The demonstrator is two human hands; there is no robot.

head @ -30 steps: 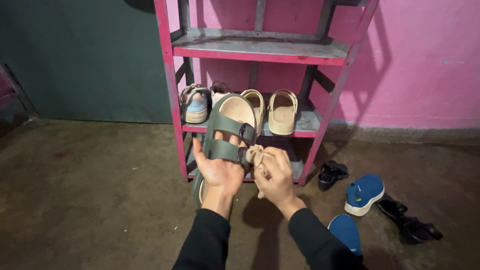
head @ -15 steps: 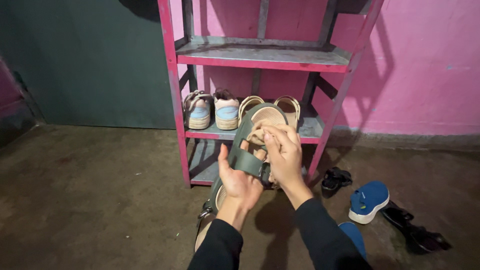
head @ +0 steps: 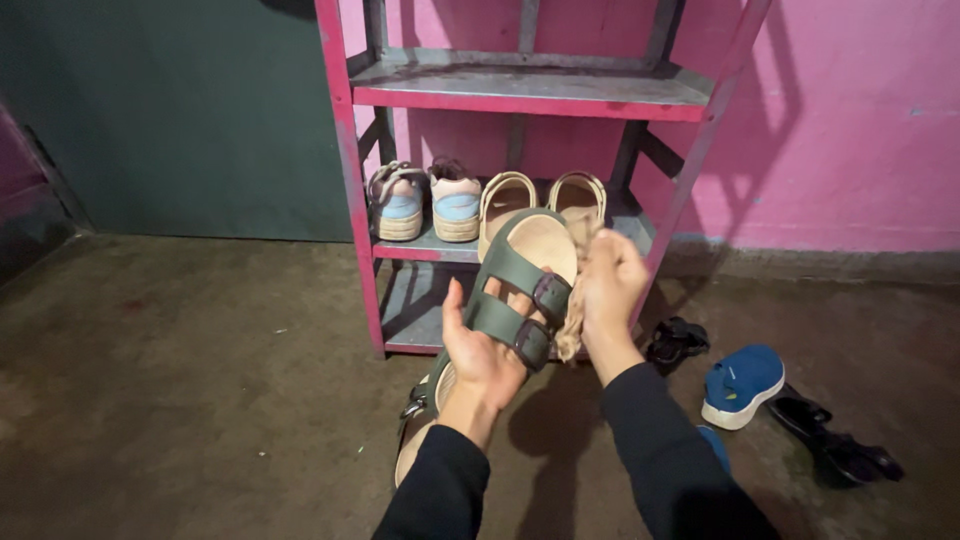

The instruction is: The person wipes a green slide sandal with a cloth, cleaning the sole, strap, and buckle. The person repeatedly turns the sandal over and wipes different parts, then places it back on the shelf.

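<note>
Head view: left hand (head: 487, 350) cupped under a green sandal (head: 520, 285), fingers wrapped round its sole. Right hand (head: 610, 285) closed on a tan cloth (head: 572, 325) just beside (rack behind). Probably light, stiff-soled; best gripped mid-sole.

Matt green-strapped sandal (head: 520, 290) with metal buckles, soft beige cloth (head: 572, 330), scuffed painted metal rack (head: 350, 180).

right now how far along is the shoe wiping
Looks done: two pairs sit on the pink rack's middle shelf, the sneakers and tan sandals. In hand: the left hand holds a green two-strap sandal while the right hand presses a cloth to it. Left: its mate lies on the floor, with a blue shoe and black sandals.
</note>
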